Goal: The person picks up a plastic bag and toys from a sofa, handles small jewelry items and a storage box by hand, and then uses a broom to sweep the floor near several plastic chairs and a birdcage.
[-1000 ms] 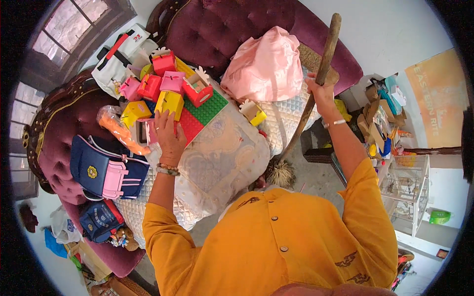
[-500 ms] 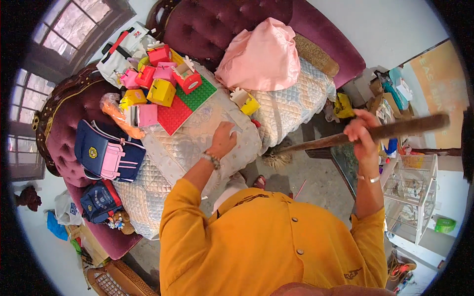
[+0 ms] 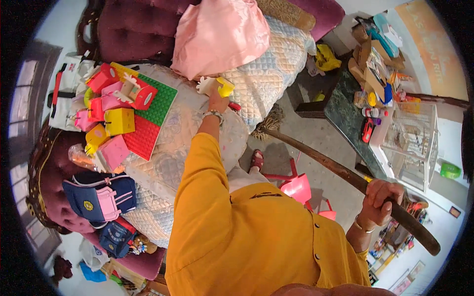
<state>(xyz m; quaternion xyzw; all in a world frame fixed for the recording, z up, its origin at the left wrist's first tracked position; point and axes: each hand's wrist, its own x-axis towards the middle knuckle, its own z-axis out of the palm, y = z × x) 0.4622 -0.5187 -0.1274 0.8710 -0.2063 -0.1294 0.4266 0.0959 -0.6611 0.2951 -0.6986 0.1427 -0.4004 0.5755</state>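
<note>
My left hand reaches over the bed-like seat and is closed on a small yellow-and-white paper box; its fingers are partly hidden by the box. Out to the right, my right hand wraps round the upper part of a long wooden mop handle. The handle slants down to a shaggy mop head on the floor by the seat's edge. Left of my left hand, several red, pink and yellow paper boxes crowd a red and green studded baseplate.
A pink cloth bundle lies on the quilted cover. The navy and pink schoolbag rests at the left. Red plastic stools stand on the floor by my body. A dark-topped table and a white wire cage are at the right.
My left hand has moved forward from the bare cover and taken hold of the yellow-and-white box. My right hand has come down and nearer, tilting the handle. The view has shifted rightward.
</note>
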